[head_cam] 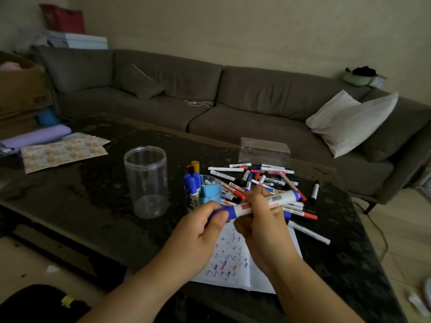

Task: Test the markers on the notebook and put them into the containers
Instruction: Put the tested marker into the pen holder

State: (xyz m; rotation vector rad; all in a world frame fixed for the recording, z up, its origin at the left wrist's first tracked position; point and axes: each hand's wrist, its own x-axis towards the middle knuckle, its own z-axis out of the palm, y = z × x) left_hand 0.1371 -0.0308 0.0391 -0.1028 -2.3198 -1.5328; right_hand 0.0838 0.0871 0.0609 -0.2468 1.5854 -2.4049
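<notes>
1. Sofa (pixel 210 94), grey, runs along the wall behind everything, with a white pillow (pixel 349 122) at its right end.
2. Bench (pixel 93 206), dark and speckled, carries all the work things; patterned paper (pixel 63 152) lies at its far left.
3. Notebook (pixel 233 259) lies open under both hands, its page covered in coloured zigzags.
4. Clear jar (pixel 146 181) stands upright left of the hands, well apart from them.
5. Clear box (pixel 264 151) sits behind the pile of loose markers (pixel 263 180).
6. Blue cup (pixel 210 191), just beyond the hands, has blue-capped markers (pixel 192 181) standing beside it.
7. Left hand (pixel 205 227) pinches the blue cap end of the thick marker (pixel 263 202).
8. Right hand (pixel 261 220) curls round the white barrel, holding it above the notebook.
</notes>
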